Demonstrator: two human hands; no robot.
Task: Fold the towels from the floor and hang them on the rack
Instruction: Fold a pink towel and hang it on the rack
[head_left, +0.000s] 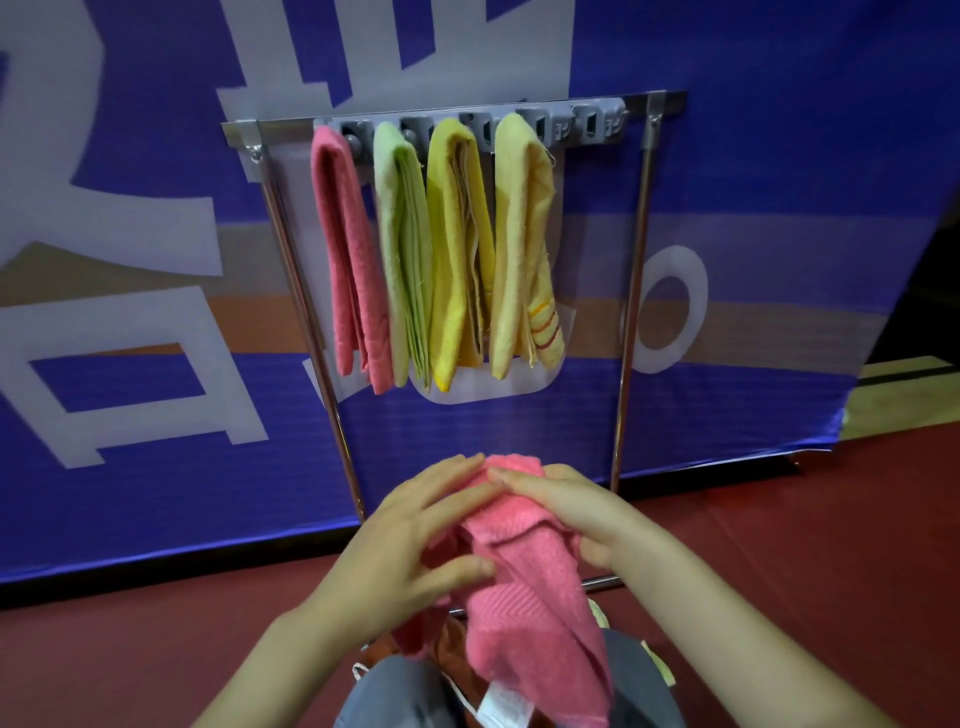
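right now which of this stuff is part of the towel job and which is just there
Part of the job: held pink towel, left hand, right hand, rack, hung pink towel, green towel, yellow towel, pale yellow towel, orange cloth below the hands.
Just there: blue printed banner, red floor.

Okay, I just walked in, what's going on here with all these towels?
A person is folding a pink herringbone towel in mid-air in front of a metal rack. The right hand grips its top fold and the left hand rests spread fingers on it. Four folded towels already hang side by side on the rack: a pink towel, a green towel, a yellow towel and a pale yellow striped towel. More cloth lies by the knees.
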